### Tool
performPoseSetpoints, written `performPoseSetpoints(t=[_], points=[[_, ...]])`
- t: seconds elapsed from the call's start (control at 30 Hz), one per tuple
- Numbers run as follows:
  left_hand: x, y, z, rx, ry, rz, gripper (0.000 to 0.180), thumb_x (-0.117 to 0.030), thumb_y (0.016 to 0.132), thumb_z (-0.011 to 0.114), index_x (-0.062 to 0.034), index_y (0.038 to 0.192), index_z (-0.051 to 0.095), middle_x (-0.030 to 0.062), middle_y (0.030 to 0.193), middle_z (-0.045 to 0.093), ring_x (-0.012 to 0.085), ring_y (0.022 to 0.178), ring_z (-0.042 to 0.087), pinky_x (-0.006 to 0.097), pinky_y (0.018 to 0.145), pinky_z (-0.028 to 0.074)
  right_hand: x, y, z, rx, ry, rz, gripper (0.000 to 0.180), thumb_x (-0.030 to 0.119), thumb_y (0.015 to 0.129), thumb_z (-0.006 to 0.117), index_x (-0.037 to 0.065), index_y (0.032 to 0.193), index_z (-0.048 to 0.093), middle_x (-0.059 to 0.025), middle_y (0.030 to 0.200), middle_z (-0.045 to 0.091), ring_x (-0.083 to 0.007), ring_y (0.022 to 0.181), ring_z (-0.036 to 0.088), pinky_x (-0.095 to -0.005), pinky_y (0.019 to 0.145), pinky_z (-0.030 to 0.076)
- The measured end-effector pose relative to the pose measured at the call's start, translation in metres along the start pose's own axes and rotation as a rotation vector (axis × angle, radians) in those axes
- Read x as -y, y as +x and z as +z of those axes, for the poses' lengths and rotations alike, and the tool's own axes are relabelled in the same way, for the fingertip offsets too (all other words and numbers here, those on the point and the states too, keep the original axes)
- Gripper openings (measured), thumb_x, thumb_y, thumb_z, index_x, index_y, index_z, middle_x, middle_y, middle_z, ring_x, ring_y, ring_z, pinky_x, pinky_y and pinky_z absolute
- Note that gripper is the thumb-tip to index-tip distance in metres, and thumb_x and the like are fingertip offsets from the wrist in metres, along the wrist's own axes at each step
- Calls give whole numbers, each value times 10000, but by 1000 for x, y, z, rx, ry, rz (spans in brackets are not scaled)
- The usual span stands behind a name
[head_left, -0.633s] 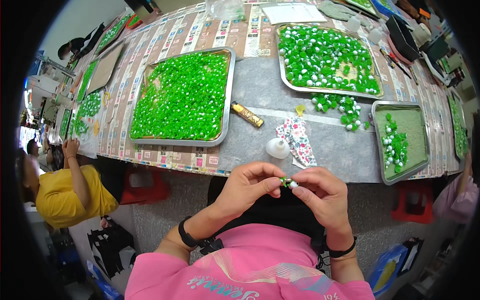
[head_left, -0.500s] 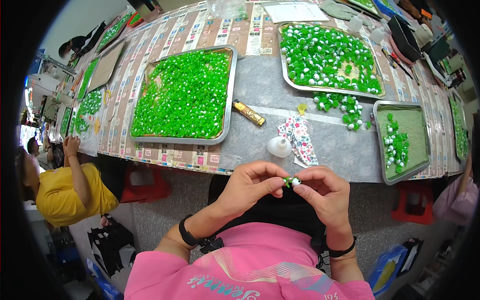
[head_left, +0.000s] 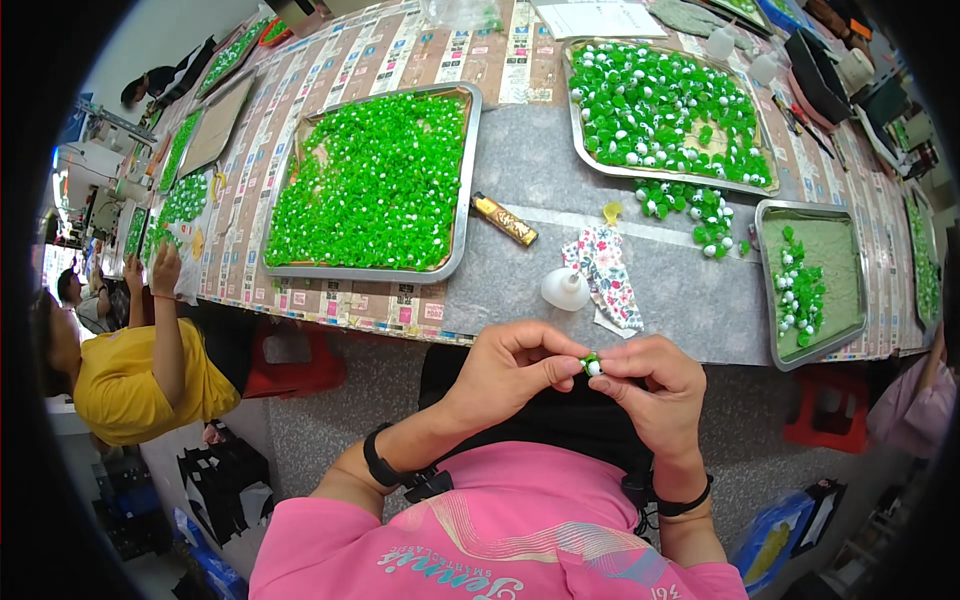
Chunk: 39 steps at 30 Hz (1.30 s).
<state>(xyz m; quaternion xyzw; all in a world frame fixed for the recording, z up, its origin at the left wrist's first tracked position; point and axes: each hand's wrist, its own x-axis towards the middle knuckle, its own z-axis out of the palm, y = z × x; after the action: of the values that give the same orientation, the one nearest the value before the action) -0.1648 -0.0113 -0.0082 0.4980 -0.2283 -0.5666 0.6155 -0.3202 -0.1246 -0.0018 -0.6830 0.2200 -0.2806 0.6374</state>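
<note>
Just past the table's near edge, both my hands meet around a small green plastic piece with a white eyeball bead (head_left: 592,366). My left hand (head_left: 508,376) pinches the green side between thumb and forefinger. On the white side, my right hand (head_left: 658,388) closes thumb and fingertips in a pinch. The fingertips cover much of the piece. Close beyond them stand a white squeeze bottle (head_left: 566,290) and a strip of flowered fabric (head_left: 606,275). A gold-and-dark lighter-shaped object (head_left: 504,219) lies farther left on the grey mat.
A metal tray (head_left: 472,150) heaped with green pieces sits left. Another tray (head_left: 640,178) of green-and-white pieces stands far right, with a loose pile (head_left: 712,225) spilling before it. A smaller tray (head_left: 858,270) is at right. A person in yellow (head_left: 150,380) works at left.
The white bead and the green piece have turned and come closer together between my fingertips. The view has shifted slightly. The person in yellow has raised their hands.
</note>
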Motion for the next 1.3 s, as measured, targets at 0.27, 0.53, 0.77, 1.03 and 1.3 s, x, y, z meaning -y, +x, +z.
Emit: performPoseSetpoints(t=[0.27, 0.53, 0.77, 1.03, 1.3], points=[[7, -1, 2, 5, 38, 36, 79, 16, 840, 617, 40, 911, 641, 100, 855, 619, 138, 735, 625, 243, 649, 527, -9, 1, -6, 68, 148, 84, 209, -132, 662, 707, -3, 824, 679, -102, 829, 631, -155, 758, 638, -239, 660, 540], [11, 0, 1, 14, 32, 60, 88, 2, 847, 615, 43, 924, 630, 90, 852, 608, 134, 733, 614, 248, 655, 531, -8, -1, -2, 53, 99, 56, 207, -150, 679, 679, -13, 834, 673, -106, 836, 634, -161, 773, 645, -250, 690, 554], [3, -2, 2, 52, 7, 9, 124, -38, 857, 621, 30, 960, 623, 83, 889, 607, 129, 785, 612, 243, 705, 517, -3, 1, -7, 26, 106, 132, 192, -63, 703, 718, -12, 880, 664, -102, 878, 671, -147, 804, 652, -244, 722, 529], [1, 2, 4, 71, -79, -71, 112, -68, 851, 642, 3, 926, 598, 45, 847, 620, 84, 765, 595, 211, 682, 500, -5, 1, -10, 77, 89, 118, 198, -68, 710, 705, -29, 898, 657, -102, 865, 677, -145, 784, 655, -239, 706, 527], [12, -1, 5, 79, -271, -112, 180, -68, 872, 609, 9, 1024, 549, 93, 964, 610, 141, 841, 623, 295, 772, 555, -2, 7, -13, 115, 162, 263, 153, -45, 742, 697, -31, 890, 657, -77, 836, 674, -123, 761, 646, -227, 690, 518]])
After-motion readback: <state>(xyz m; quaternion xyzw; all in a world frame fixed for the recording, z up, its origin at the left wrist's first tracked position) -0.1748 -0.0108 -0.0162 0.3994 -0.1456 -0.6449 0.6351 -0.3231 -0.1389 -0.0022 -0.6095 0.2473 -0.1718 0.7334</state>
